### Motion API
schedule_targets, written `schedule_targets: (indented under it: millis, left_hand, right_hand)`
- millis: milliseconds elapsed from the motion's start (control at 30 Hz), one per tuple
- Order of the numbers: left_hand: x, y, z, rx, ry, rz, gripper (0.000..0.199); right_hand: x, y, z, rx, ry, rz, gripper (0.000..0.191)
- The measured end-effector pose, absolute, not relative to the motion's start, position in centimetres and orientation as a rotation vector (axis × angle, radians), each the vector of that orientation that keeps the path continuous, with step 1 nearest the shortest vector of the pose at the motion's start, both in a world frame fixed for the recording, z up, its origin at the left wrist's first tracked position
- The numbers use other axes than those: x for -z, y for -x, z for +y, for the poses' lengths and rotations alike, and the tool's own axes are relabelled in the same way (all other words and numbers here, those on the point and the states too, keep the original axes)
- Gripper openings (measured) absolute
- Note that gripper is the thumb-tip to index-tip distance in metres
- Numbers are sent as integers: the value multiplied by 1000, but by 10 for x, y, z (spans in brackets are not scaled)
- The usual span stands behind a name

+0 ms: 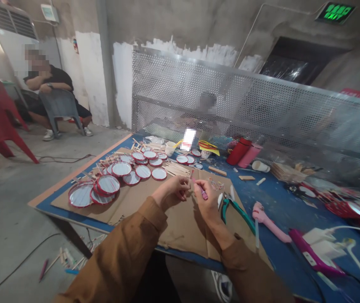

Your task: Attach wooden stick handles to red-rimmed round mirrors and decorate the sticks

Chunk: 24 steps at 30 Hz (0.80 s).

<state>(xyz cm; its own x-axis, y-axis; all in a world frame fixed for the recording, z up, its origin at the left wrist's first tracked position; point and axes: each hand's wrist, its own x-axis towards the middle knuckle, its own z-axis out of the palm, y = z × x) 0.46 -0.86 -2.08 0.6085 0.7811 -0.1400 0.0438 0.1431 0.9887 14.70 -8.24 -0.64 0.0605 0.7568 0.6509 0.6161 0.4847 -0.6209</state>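
We log both hands close together over a cardboard sheet [183,227]. The right hand [207,202] curls shut around a pink marker [202,191], its long axis slanting up-left, tip toward the left hand [170,194], whose pinched fingertips hold something too small to tell. Green-handled pliers [233,212] lie just right of the right hand. Red-rimmed round mirrors [107,184] sit left on the blue tabletop [277,210]; wooden craft sticks [175,168] and a red flask [238,151] lie beyond.
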Motion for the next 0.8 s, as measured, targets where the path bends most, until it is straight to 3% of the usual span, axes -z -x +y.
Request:
schedule_targets:
  millis: [800]
  left_hand:
    - [17, -4, -12, -618, -1349, 793, 7]
  right_hand:
    - [6, -148, -81, -150, 1254, -1629, 24]
